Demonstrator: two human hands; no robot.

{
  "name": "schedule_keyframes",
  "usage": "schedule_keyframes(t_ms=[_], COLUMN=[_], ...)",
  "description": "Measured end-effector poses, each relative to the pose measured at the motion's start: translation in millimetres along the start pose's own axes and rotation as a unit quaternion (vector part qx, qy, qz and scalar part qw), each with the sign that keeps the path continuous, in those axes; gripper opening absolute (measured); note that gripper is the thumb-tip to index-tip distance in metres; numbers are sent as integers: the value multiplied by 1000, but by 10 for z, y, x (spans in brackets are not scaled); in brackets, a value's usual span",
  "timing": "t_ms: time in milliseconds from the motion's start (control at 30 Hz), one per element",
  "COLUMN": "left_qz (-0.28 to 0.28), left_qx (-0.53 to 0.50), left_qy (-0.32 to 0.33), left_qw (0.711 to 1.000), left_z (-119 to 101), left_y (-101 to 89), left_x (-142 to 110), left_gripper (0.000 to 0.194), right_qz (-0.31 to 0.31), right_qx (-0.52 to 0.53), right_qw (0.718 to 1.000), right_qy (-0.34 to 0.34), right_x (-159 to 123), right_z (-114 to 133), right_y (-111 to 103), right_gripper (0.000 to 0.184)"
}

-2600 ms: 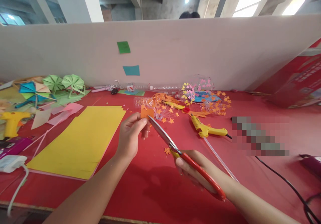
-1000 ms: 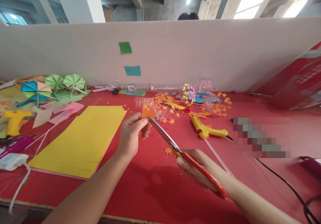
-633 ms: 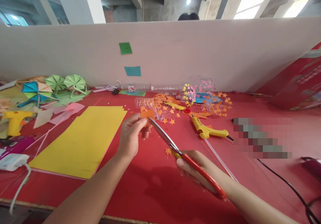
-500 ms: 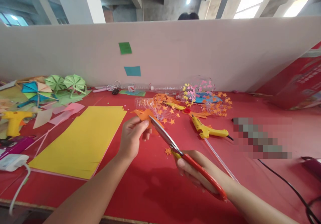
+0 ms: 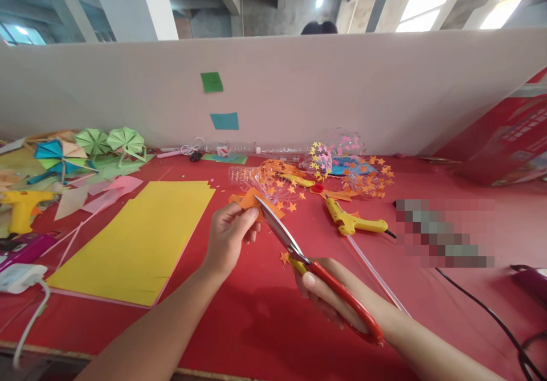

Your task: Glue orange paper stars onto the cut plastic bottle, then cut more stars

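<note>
Between the thumb and fingers of my left hand [image 5: 228, 236] is a piece of orange paper [image 5: 248, 199]. My right hand [image 5: 327, 290] grips a pair of scissors [image 5: 282, 230] with red handles; something yellow shows beside the pivot. The blade tips meet the orange paper just above my left thumb. A small orange paper star [image 5: 284, 257] lies on the red table left of the scissors. Beyond my hands is a clear plastic bottle piece [image 5: 273, 186] with orange stars stuck on its strips.
Yellow paper sheets [image 5: 137, 238] lie at left, near folded green paper umbrellas [image 5: 126, 140]. A yellow glue gun [image 5: 354, 221] rests at right with its cord trailing; another glue gun [image 5: 21, 210] is at far left. A pale partition [image 5: 299, 85] stands behind the table.
My left hand has moved slightly to the right, and the orange paper has turned a little against the scissor blades. The blades look about equally closed.
</note>
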State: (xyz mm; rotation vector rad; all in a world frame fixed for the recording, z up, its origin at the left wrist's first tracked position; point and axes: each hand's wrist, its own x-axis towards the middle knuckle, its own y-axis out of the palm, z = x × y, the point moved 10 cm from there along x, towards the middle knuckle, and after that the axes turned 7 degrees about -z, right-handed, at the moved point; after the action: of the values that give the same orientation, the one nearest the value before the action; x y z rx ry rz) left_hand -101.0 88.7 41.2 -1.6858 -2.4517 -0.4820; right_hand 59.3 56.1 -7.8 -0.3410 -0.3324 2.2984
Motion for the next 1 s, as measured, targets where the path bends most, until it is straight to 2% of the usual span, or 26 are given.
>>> schedule_keyframes(t_ms=[267,433,733,1000], left_qz=[5,2,-5,1], left_qx=[-5,2,1,-32], left_qy=[-3,-6,-8,0], left_qw=[1000,1000,1000,999], left_z=[32,34,12,-64], left_y=[13,12,-4,-2], left_x=[-2,-1,3,32], left_gripper=[21,21,21,19], right_qz=[-40,-51,-56,-54], right_qx=[21,5,-22,-3], right_qw=[998,998,997,997], right_qy=[46,42,53,54], right_x=[23,8,13,18], right_z=[-43,2,-60,-29], right_y=[-14,-34,-73,-95], right_gripper=[62,62,53,49])
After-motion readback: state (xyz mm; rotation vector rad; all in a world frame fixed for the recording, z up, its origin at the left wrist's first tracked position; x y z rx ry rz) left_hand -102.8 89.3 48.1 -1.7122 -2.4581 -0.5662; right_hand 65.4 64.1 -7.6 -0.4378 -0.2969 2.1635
